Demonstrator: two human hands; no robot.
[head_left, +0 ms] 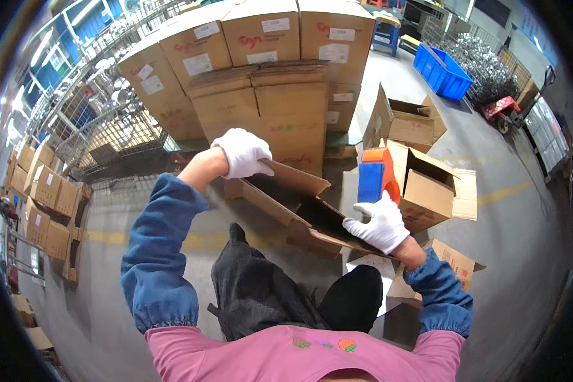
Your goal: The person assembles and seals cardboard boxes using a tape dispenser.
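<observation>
My left hand, in a white glove, is closed on the upper left edge of a brown cardboard box. The box is partly unfolded and tilted in front of my legs, its flaps spread and its inside dark. My right hand, also white-gloved, is at the box's right end. It grips an orange and blue tape dispenser that points upward; its handle is mostly hidden by my fingers. The thumb reaches out to the left, over the box's edge.
Ahead stands a stack of large sealed cartons, with flattened cartons leaning against it. Open boxes sit at my right. Farther off are a blue crate, a red pallet jack, wire cages and cartons at far left.
</observation>
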